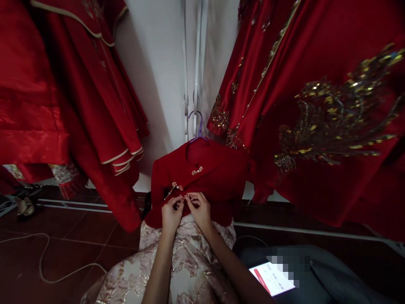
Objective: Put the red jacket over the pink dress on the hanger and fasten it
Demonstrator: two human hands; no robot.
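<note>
A short red jacket [218,181] hangs in front of me on a purple hanger [200,128]. Pearl-like beaded ornaments sit on its chest, one [196,171] below the neckline and another [174,188] lower on the left. At the jacket's lower front, my left hand [171,214] and my right hand [200,211] meet with fingertips pinched close together. Between them shows a small beaded ornament [185,196], partly hidden by the fingers. Below the jacket spreads a pale skirt [190,261] with a shiny leaf pattern, under my forearms.
Red garments [104,84] hang at the left, and a red gown [247,84] with gold sequins hangs at the right. A lit phone [274,278] lies on dark fabric at the lower right. A pale cable [42,261] crosses the tiled floor. Metal rack rails [310,234] run low.
</note>
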